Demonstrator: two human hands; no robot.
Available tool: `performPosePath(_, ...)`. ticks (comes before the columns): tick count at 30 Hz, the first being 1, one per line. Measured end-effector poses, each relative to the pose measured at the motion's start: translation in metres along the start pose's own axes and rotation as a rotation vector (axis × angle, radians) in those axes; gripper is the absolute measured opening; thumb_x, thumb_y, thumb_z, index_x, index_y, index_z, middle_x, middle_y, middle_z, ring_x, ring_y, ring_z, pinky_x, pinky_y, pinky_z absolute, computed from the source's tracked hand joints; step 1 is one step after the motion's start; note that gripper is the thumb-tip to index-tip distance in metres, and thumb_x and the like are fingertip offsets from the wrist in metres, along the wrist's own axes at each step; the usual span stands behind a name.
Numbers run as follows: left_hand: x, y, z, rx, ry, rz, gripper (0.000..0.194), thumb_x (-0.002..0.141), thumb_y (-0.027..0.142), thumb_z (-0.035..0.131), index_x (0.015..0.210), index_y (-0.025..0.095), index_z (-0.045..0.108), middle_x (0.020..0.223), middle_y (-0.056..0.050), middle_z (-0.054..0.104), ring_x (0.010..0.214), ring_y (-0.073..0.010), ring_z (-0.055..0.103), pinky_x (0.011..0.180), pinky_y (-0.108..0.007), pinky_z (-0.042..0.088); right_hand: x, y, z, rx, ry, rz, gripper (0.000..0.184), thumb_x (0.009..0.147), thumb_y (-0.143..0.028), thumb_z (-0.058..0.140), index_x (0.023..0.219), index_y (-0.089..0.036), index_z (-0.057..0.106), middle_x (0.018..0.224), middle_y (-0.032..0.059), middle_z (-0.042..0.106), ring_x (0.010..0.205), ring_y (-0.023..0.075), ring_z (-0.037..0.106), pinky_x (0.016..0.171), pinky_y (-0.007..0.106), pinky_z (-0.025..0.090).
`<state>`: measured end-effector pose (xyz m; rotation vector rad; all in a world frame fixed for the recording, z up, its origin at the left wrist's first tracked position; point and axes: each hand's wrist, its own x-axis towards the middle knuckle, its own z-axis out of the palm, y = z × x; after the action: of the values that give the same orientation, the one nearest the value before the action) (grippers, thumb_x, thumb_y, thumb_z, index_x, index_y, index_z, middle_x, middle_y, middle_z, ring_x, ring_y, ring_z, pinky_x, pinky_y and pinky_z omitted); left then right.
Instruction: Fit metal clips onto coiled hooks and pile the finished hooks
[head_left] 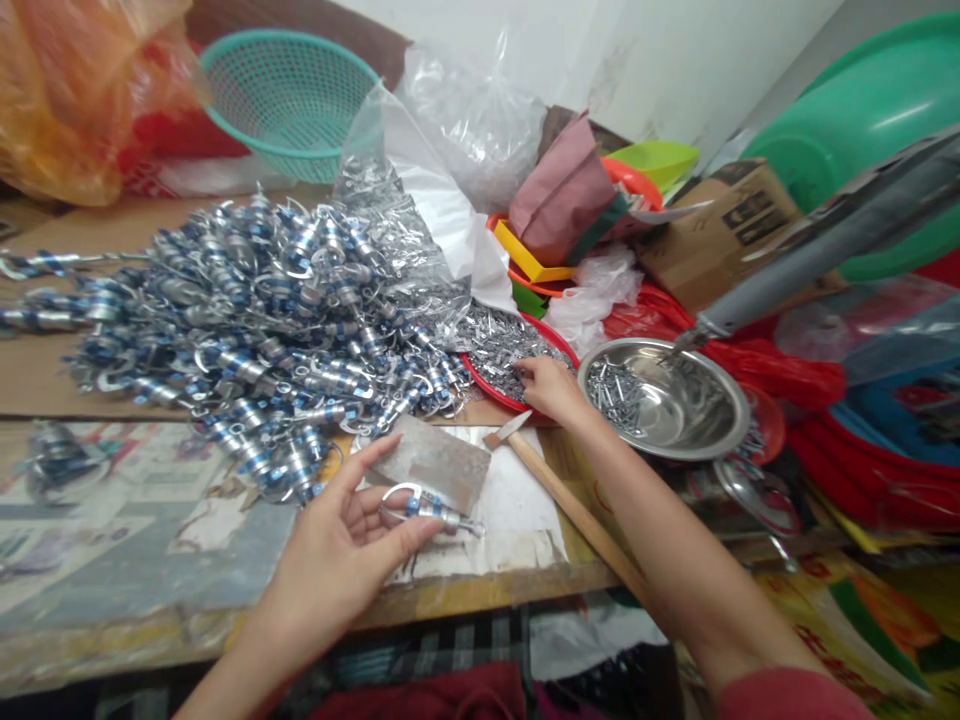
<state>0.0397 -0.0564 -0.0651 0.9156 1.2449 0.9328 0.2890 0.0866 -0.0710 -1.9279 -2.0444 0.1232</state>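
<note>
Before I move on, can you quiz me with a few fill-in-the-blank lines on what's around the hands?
The left hand holds a silver part banded in the colour ____.
The right hand is at small metal pieces in a dish whose rim is coloured ____.
The hammer's handle is made of ____.

Missing words: blue; red; wood.

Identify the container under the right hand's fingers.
The red basin, heaped with small metal parts; the right hand reaches over its near right rim. No hand is over the steel bowl or teal mesh basket.
</note>
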Motion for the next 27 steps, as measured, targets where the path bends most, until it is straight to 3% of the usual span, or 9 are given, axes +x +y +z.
performPosePath(5,0.006,-0.003,-0.002,-0.038,0.061,-0.021,0.089,0.048,0.032,0.081,0.125,0.015,0.041,0.068,0.000,0.068,0.072,-0.0230,0.070,0.072,-0.036,0.058,-0.001,0.006,-0.006,0.149,0.056,0.000,0.026,0.076,-0.012,0.049,0.096,-0.014,0.066,0.087,0.0068,0.068,0.080,0.0180,0.062,0.077,0.032,0.047)
performPosePath(9,0.006,0.001,-0.002,-0.051,0.072,-0.040,0.089,0.045,0.030,0.081,0.124,0.013,0.043,0.066,0.000,0.068,0.073,-0.0220,0.069,0.074,-0.035,0.057,-0.017,-0.011,-0.014,0.265,0.031,-0.014,0.017,0.076,-0.014,0.053,0.087,-0.014,0.066,0.081,0.0050,0.068,0.073,0.0163,0.062,0.071,0.031,0.049)
performPosePath(12,0.006,0.001,-0.002,-0.050,0.052,-0.035,0.086,0.047,0.030,0.081,0.124,0.014,0.043,0.067,0.000,0.068,0.074,-0.0221,0.069,0.074,-0.036,0.056,-0.042,-0.041,-0.028,0.435,-0.102,-0.111,0.014,0.078,-0.015,0.055,0.085,-0.016,0.066,0.078,0.0018,0.067,0.068,0.0126,0.061,0.065,0.025,0.049)
performPosePath(15,0.006,-0.003,-0.004,-0.058,0.028,-0.024,0.084,0.050,0.029,0.080,0.124,0.017,0.043,0.069,0.000,0.069,0.074,-0.0209,0.069,0.074,-0.034,0.056,-0.066,-0.073,-0.041,0.599,-0.372,-0.359,0.011,0.079,-0.011,0.057,0.079,-0.016,0.066,0.076,0.0002,0.065,0.071,0.0110,0.060,0.065,0.023,0.047)
performPosePath(18,0.005,-0.006,-0.005,-0.078,0.014,-0.011,0.082,0.052,0.028,0.080,0.124,0.018,0.042,0.070,0.001,0.070,0.072,-0.0194,0.069,0.072,-0.032,0.056,-0.079,-0.091,-0.042,0.571,-0.531,-0.536,0.012,0.080,-0.009,0.057,0.079,-0.016,0.067,0.073,0.0001,0.064,0.071,0.0108,0.058,0.067,0.023,0.046)
performPosePath(23,0.004,-0.004,-0.003,-0.087,-0.005,-0.009,0.082,0.054,0.026,0.079,0.125,0.016,0.040,0.069,0.000,0.070,0.069,-0.0176,0.067,0.068,-0.030,0.055,-0.080,-0.101,-0.027,0.458,-0.452,-0.626,0.013,0.081,-0.011,0.058,0.086,-0.015,0.069,0.077,0.0022,0.064,0.074,0.0128,0.059,0.067,0.024,0.045)
performPosePath(27,0.005,-0.001,-0.002,-0.094,-0.013,-0.009,0.082,0.053,0.026,0.079,0.125,0.016,0.040,0.068,0.001,0.069,0.068,-0.0165,0.066,0.065,-0.027,0.054,-0.084,-0.112,-0.022,0.395,-0.405,-0.530,0.014,0.079,-0.014,0.059,0.089,-0.018,0.069,0.081,0.0024,0.066,0.078,0.0148,0.060,0.070,0.026,0.045)
